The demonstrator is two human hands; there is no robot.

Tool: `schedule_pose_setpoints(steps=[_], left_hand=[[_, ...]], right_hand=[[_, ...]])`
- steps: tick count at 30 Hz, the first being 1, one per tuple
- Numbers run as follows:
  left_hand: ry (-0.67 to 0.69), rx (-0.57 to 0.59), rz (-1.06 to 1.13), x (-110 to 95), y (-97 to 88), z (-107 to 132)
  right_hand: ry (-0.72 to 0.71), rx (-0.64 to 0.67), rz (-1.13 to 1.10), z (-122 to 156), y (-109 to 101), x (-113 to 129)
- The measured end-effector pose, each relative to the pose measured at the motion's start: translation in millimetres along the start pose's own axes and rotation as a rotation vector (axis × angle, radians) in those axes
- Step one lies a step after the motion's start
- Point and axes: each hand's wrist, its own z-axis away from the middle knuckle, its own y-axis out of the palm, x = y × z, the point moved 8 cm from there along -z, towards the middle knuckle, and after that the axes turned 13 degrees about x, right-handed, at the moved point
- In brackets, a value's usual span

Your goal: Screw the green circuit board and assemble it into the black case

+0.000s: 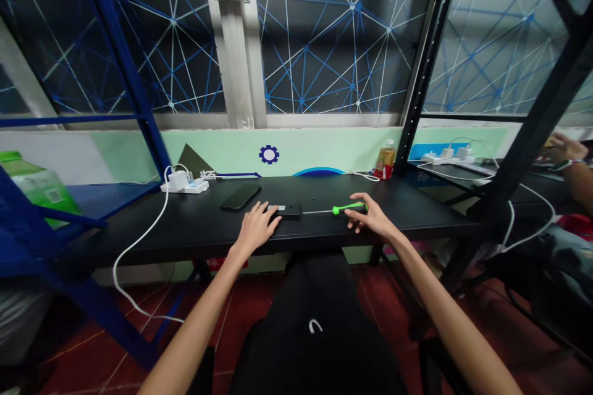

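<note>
A small flat black box (291, 210) with a pale label lies on the black desk. My left hand (256, 226) grips its left end, fingers over the top and thumb at the near edge. In my right hand (370, 217) is a screwdriver (343, 208) with a bright green and black handle, held between thumb and fingers. Its thin metal shaft lies level and points left, with the tip at or very near the box's right end; whether it touches I cannot tell. Left of the box, a dark phone (241, 196) lies flat beyond my left hand.
A white power strip (185, 183) with a trailing cable stands at the desk's left. A drink bottle (385, 160) stands at the back right, by a black post. A large green bottle (39, 188) is far left. Another person's hand (566, 148) shows at the far right.
</note>
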Motion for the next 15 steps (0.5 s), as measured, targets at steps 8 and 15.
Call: schedule_pose_setpoints(steps=[8,15], left_hand=[[0.010,-0.007,0.021,0.3,-0.4,0.2],[0.004,0.008,-0.009,0.9,0.3,-0.8]], right_hand=[[0.045,-0.065,0.022,1.7,-1.1,0.9],[-0.051,0.068,-0.049,4.0,5.0,10.9]])
